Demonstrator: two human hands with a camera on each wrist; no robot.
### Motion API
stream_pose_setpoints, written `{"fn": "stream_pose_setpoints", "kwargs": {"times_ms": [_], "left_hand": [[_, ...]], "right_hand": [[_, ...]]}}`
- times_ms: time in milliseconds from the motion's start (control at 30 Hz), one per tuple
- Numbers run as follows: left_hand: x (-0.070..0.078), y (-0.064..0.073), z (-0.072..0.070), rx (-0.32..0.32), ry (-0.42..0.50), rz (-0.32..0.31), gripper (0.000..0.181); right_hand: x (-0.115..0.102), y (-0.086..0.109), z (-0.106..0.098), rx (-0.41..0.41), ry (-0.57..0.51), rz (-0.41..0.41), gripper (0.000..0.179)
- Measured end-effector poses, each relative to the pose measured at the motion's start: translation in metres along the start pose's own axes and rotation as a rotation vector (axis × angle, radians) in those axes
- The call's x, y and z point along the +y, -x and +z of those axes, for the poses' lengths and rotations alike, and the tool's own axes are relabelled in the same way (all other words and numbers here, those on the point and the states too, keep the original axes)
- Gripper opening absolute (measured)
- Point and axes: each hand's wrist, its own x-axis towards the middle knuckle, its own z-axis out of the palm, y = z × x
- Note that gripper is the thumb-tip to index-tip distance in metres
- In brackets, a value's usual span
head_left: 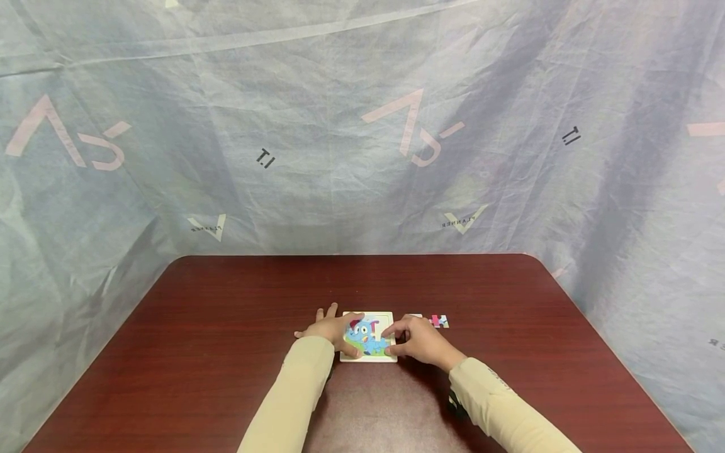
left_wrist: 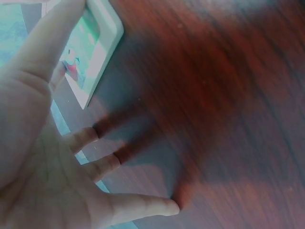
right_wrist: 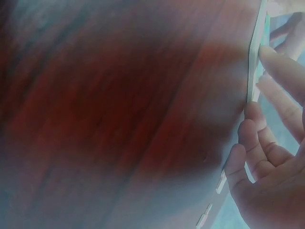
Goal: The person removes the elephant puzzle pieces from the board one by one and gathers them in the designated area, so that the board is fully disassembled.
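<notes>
A small square jigsaw puzzle (head_left: 368,345) with a blue cartoon animal lies in a pale-framed tray (head_left: 368,359) on the table. White backing shows at its upper right. My left hand (head_left: 328,330) rests at the tray's left side, thumb and index finger spread over the picture. In the left wrist view the other fingers (left_wrist: 143,205) reach out onto the tabletop. From the right, my right hand (head_left: 421,341) touches the puzzle with thumb and index fingertips near the tray's right edge. Its remaining fingers (right_wrist: 248,133) bend loosely beside the tray in the right wrist view.
Loose jigsaw pieces (head_left: 439,321) lie just beyond my right hand, one pink and blue, another partly hidden behind the hand. The dark red wooden table (head_left: 238,314) is bordered by grey printed fabric (head_left: 317,157) at the back and sides.
</notes>
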Motion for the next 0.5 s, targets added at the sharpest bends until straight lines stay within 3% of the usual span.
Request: {"fn": "stream_pose_setpoints", "kwargs": {"times_ms": [500], "left_hand": [[-0.0006, -0.0025, -0.0005, 0.005, 0.000, -0.005, 0.083]], "right_hand": [[-0.0036, -0.0019, 0.0024, 0.050, 0.009, 0.024, 0.025]]}}
